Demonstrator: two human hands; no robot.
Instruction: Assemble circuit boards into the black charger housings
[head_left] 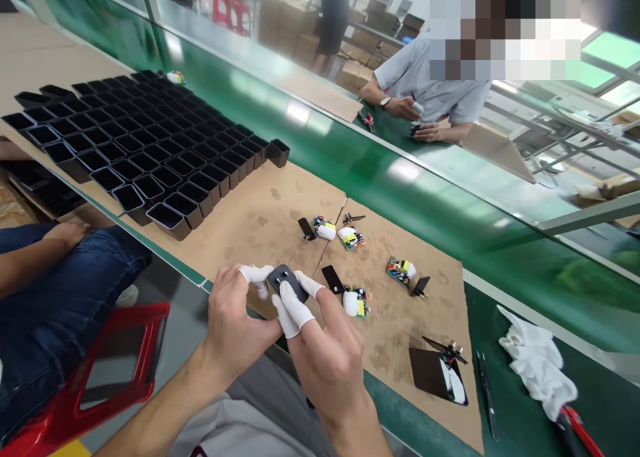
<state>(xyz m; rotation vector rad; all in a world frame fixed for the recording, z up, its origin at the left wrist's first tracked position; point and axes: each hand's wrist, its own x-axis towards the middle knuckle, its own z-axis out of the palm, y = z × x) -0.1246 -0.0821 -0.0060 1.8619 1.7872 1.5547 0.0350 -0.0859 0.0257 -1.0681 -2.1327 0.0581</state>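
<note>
Both hands hold a black power adapter [303,293] over the near edge of the cardboard, its two metal plug pins facing up. My left hand [231,320] grips its left end, with white finger cots on some fingertips. My right hand [327,340] is closed round the right and near sides, white-covered fingertips pressing beside the pins. The adapter's underside is hidden by my fingers. Just beyond lie several small circuit boards [357,304] with white and yellow parts, each wired to a black plug plate [333,279]. A black case [425,372] with a board partly inside lies to the right.
Rows of open black cases [193,184] stand on the cardboard [260,210] at left. Tweezers [487,397], a white cloth [540,360] and red-handled pliers [580,430] lie at right. Behind runs a green conveyor belt [350,157]. A co-worker sits across; another person is at left by a red stool [125,357].
</note>
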